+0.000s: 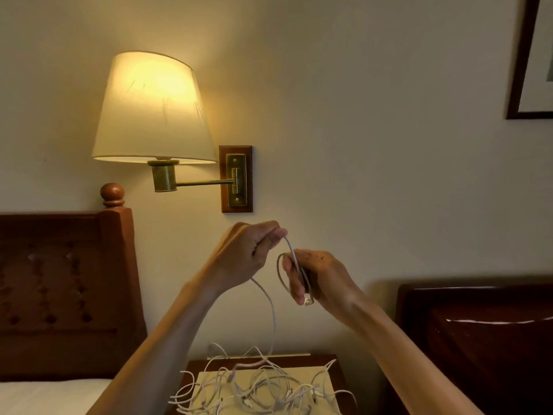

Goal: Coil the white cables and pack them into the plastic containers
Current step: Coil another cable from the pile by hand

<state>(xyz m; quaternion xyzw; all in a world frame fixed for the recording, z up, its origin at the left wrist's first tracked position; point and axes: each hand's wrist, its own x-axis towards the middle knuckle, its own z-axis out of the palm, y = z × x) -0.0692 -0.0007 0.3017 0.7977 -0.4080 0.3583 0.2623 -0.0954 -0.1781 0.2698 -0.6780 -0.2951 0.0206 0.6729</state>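
Two bare hands were raised before a cream wall: the right hand [317, 277] gripped a small coil of thin white cable [294, 266], and the left hand [251, 253], just beside and higher, pinched its slack, which ran down to tangled white cables [263, 387] on the worktop [332, 361]

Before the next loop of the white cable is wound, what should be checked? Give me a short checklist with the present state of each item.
1. Right hand grips the started coil: ok.
2. Left hand pinches the cable being coiled: ok.
3. Connector end held at the right fingers: ok.
4. Trailing length free of the cable pile on the nightstand: cannot tell, it runs into the tangle.
5. Plastic containers ready: cannot tell, none in view.
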